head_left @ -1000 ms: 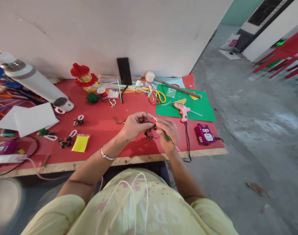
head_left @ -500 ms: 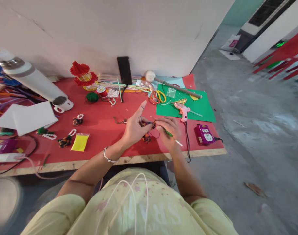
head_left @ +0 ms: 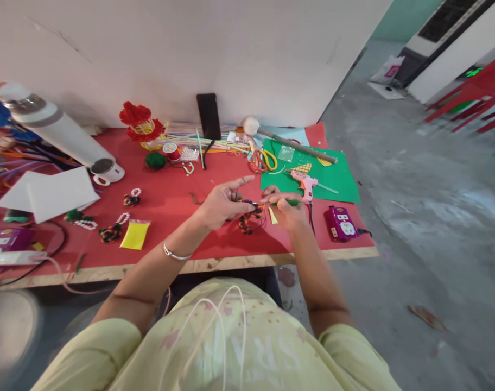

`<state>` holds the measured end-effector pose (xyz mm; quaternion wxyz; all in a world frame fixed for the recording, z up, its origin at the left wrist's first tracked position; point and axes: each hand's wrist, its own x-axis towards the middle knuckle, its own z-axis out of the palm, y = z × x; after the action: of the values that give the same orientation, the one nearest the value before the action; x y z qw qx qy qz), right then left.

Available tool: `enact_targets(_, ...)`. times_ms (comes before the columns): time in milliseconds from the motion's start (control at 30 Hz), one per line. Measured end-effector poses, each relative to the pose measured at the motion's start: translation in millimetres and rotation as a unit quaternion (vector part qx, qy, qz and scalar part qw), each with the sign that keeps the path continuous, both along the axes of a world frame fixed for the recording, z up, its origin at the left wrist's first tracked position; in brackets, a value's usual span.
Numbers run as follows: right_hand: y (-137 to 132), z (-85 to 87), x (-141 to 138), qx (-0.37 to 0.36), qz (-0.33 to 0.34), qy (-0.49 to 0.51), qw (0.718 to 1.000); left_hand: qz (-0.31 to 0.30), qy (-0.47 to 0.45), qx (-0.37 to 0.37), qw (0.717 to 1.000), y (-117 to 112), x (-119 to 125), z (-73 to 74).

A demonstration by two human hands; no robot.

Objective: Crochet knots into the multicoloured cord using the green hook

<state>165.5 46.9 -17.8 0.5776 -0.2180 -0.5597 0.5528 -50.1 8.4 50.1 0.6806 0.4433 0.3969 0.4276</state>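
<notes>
My left hand (head_left: pixel 221 209) pinches a small dark multicoloured crochet piece (head_left: pixel 248 218) between thumb and fingers, its index finger stretched out to the right. In my right hand (head_left: pixel 293 216) is a crochet hook with a green handle (head_left: pixel 287 203), held nearly level and pointing left. The hook's tip meets the right edge of the crochet piece; the exact stitch is too small to make out. A pale yellow sliver (head_left: pixel 273 215) shows just below the hook, beside my right hand. Dark yarn (head_left: pixel 196 200) lies left of my left hand.
Beyond my hands, scissors (head_left: pixel 268 159) and a pink glue gun (head_left: pixel 305 183) lie near a green sheet (head_left: pixel 345 182). A purple power socket (head_left: pixel 340 224) stands at right. Leftward are a yellow packet (head_left: pixel 135 234), finished beaded pieces (head_left: pixel 110 232) and a mug (head_left: pixel 109 172). A phone (head_left: pixel 209 117) leans on the wall.
My right hand has turned, bringing the hook from a downward slant to nearly level. My left index finger has swung from pointing up to pointing right.
</notes>
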Motion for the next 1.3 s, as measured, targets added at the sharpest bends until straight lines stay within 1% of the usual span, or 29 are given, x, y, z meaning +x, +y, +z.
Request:
enact_targets(67, 9, 10.9, 13, 0.024, 0.069, -0.056, 0.996, 0.003, 0.04, 0.024, 0.999, 1, 1, -0.3)
enact_targets(167, 16, 29.0, 29, 0.053, 0.13, -0.132, 0.981, 0.007, 0.08, 0.052, 0.995, 0, 2, 2.1)
enact_targets(267, 17, 46.7, 37, 0.081, 0.151, -0.197, 0.965, 0.028, 0.103, 0.071, 0.992, -1, 3, 4.2)
enact_targets(333, 15, 56.8, 38, 0.119, 0.139, -0.235, 0.955, 0.055, 0.118, 0.089, 0.987, -1, 4, 2.8)
enact_targets(400, 8, 63.8, 34, 0.175, 0.094, -0.278, 0.94, 0.092, 0.142, 0.11, 0.98, 0, 4, -0.6)
enact_targets(467, -3, 65.2, 25, 0.26, 0.017, -0.325, 0.909, 0.131, 0.164, 0.127, 0.969, 1, 5, -3.9)
enact_targets(533, -17, 59.0, 13, 0.362, -0.083, -0.366, 0.853, 0.163, 0.158, 0.13, 0.965, 3, 6, -4.7)
enact_targets(567, -25, 53.2, 7, 0.409, -0.139, -0.383, 0.817, 0.171, 0.135, 0.119, 0.969, 3, 6, -3.8)
enact_targets(600, -32, 46.2, 1, 0.44, -0.193, -0.398, 0.782, 0.167, 0.099, 0.096, 0.976, 3, 7, -2.1)
enact_targets(667, -43, 30.9, -9, 0.468, -0.299, -0.402, 0.728, 0.127, 0.008, 0.016, 0.992, 3, 8, 2.8)
enact_targets(700, -46, 24.4, -12, 0.472, -0.343, -0.388, 0.713, 0.093, -0.033, -0.029, 0.995, 2, 8, 5.2)
enact_targets(733, -48, 19.5, -14, 0.476, -0.372, -0.365, 0.709, 0.059, -0.066, -0.068, 0.994, 1, 8, 7.2)
enact_targets(767, -47, 17.0, -14, 0.477, -0.381, -0.342, 0.714, 0.032, -0.085, -0.094, 0.991, 1, 7, 8.7)
enact_targets(800, -45, 17.0, -13, 0.476, -0.369, -0.323, 0.73, 0.016, -0.089, -0.103, 0.99, 1, 5, 9.5)
enact_targets(833, -42, 19.8, -10, 0.471, -0.337, -0.312, 0.754, 0.013, -0.08, -0.096, 0.992, 1, 3, 9.8)
enact_targets(900, -36, 32.1, -2, 0.442, -0.234, -0.32, 0.805, 0.037, -0.025, -0.044, 0.998, 2, -2, 9.6)
enact_targets(967, -31, 49.6, 9, 0.4, -0.139, -0.342, 0.839, 0.064, 0.054, 0.026, 0.996, 3, -7, 9.7)
enact_targets(1033, -29, 66.0, 18, 0.348, -0.076, -0.343, 0.869, 0.063, 0.116, 0.075, 0.988, 4, -10, 10.7)
enact_targets(1100, -27, 75.2, 25, 0.27, -0.019, -0.32, 0.908, 0.044, 0.139, 0.1, 0.984, 4, -12, 11.6)
enact_targets(1133, -26, 75.6, 27, 0.221, 0.012, -0.298, 0.928, 0.03, 0.138, 0.106, 0.984, 4, -12, 11.6)
enact_targets(1200, -23, 67.4, 26, 0.12, 0.064, -0.229, 0.964, -0.001, 0.116, 0.105, 0.988, 4, -10, 9.9)
enact_targets(1267, -23, 50.5, 18, 0.034, 0.076, -0.133, 0.988, -0.024, 0.079, 0.09, 0.993, 3, -6, 6.2)
enact_targets(1300, -23, 40.8, 12, 0.006, 0.055, -0.08, 0.995, -0.025, 0.063, 0.084, 0.994, 3, -4, 3.9)
